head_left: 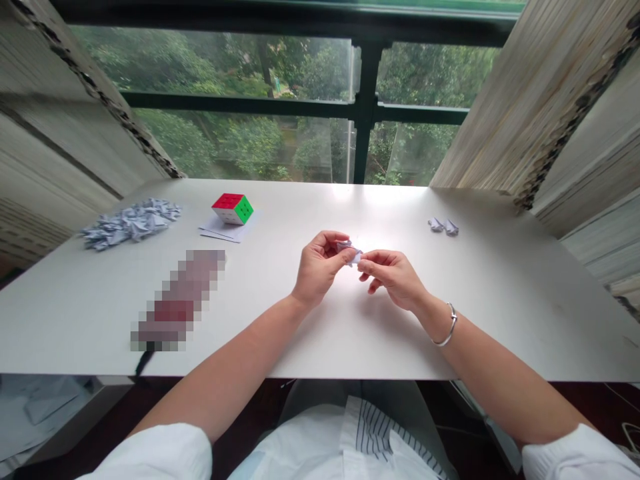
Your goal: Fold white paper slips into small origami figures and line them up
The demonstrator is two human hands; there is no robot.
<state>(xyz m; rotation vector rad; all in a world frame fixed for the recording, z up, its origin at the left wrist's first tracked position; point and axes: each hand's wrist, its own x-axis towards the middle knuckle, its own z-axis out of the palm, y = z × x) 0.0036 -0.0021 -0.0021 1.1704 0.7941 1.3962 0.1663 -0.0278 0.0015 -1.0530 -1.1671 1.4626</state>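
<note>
Between my hands, just above the white table, is a small piece of folded white paper (354, 256). My left hand (320, 268) pinches it between thumb and fingers, covering part of it. The thumb and forefinger of my right hand (394, 277) are closed on its right edge, while the other fingers curl loosely below. The exact shape of the fold is partly hidden by my fingers. Two small folded paper pieces (444, 227) lie on the table to the right, beyond my right hand. At the far left is a heap of similar folded paper pieces (133, 222).
A puzzle cube (233, 209) with red, green and white faces rests on flat paper sheets (235, 232) at the back left. Nearer lies a blurred-out long object (180, 303) with a black strap. The white table (500, 313) ends at a window flanked by curtains (480, 107).
</note>
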